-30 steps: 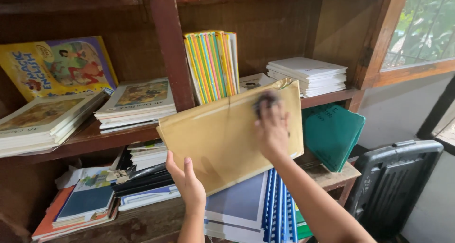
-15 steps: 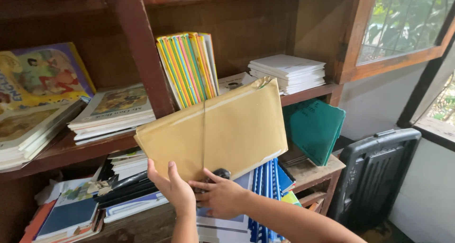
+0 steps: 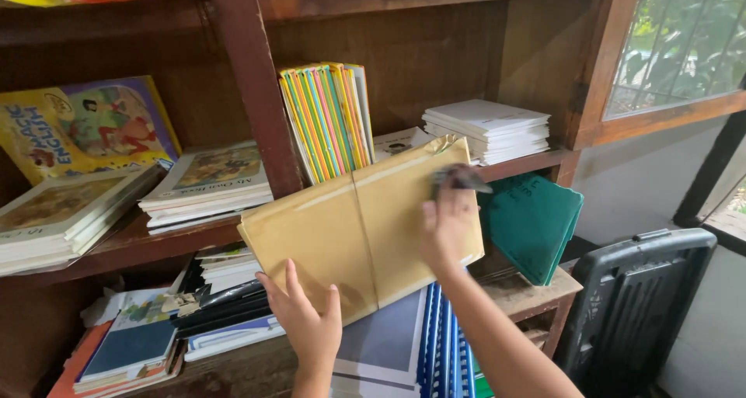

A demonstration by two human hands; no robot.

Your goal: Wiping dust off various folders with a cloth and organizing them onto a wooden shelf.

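My left hand (image 3: 305,320) holds up a large tan padded envelope (image 3: 350,235) by its lower edge, tilted in front of the wooden bookshelf (image 3: 249,87). A thin string runs across the envelope's middle. My right hand (image 3: 448,223) presses a small dark cloth (image 3: 458,178) against the envelope's upper right part. Behind the envelope stands a row of thin colourful booklets (image 3: 326,118), upright on the middle shelf.
Stacks of picture books (image 3: 210,184) lie on the middle shelf at left, white booklets (image 3: 489,126) at right. A green folder (image 3: 532,223) leans at right. More books (image 3: 132,351) and blue-spined binders (image 3: 443,344) fill the lower shelf. A black plastic crate (image 3: 637,297) stands by the wall.
My right hand has gone from the envelope's lower edge up to its upper right part with the dark cloth. The left hand stays at the lower edge.
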